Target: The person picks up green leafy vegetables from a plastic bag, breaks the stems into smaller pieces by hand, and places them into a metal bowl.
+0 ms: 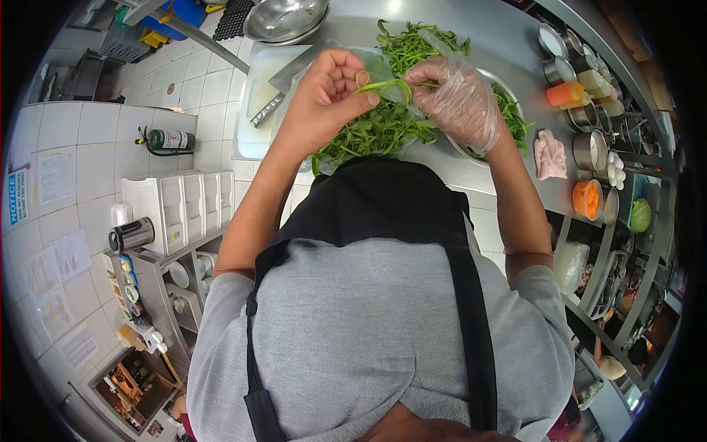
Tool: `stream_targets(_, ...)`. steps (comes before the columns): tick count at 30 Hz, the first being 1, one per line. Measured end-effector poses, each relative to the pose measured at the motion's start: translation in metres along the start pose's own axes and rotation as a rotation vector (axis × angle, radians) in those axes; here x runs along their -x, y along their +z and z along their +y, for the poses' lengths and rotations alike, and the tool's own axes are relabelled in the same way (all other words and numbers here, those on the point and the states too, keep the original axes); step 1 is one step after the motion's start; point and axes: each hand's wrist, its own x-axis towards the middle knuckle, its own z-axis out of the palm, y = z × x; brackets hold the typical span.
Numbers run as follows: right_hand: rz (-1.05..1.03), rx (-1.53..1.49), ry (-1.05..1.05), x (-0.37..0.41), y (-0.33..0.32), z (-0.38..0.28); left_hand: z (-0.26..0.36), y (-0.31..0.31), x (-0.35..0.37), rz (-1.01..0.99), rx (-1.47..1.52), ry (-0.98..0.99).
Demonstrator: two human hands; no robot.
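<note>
A thin green stem (398, 84) of a leafy vegetable, curled at one end, stretches between my two hands. My left hand (324, 99), bare, is closed on it with thumb and fingers. On the other side my right hand (462, 103), in a clear plastic glove, pinches the stem's other end. Below them lies a heap of leafy greens (379, 132), partly on clear plastic. A second bunch of greens (420, 46) lies farther back. Beside my right wrist stands a metal bowl (487, 74) with more greens, partly hidden by that hand.
A cleaver (266, 110) lies on a white cutting board (254, 144) at the left. Metal bowls (286, 20) stand behind it. Along the right of the steel counter are a pink cloth (550, 155), sauce bottles (565, 96) and an orange-filled container (587, 199).
</note>
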Motion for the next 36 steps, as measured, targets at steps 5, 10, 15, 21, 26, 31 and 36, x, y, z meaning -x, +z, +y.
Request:
stream_targets(5, -0.139, -0.134, 0.088, -0.003, -0.002, 0.008, 0.013, 0.007, -0.001, 0.016, -0.047, -0.009)
stream_targets(10, -0.199, -0.233, 0.105, -0.005, -0.002, 0.020, 0.008, -0.002, 0.002, 0.054, 0.099, -0.165)
stream_targets(15, -0.167, -0.124, 0.040, -0.004, 0.000, 0.026, 0.013, 0.000, 0.009, 0.040, 0.002, -0.210)
stream_targets(21, -0.028, -0.024, 0.087, -0.001, -0.034, 0.003, 0.016, 0.008, 0.014, 0.056, -0.443, 0.065)
stream_targets(26, -0.028, 0.130, -0.108, 0.003, -0.003, -0.022, 0.019, 0.019, 0.011, 0.028, -0.518, 0.095)
stream_targets(31, 0.142, 0.297, -0.204, 0.004, 0.029, -0.018, 0.025, 0.027, 0.008, 0.109, -0.584, 0.056)
stream_targets(36, 0.233, 0.219, -0.307, -0.033, 0.060, 0.089, 0.015, 0.031, -0.007, 0.208, -0.726, 0.161)
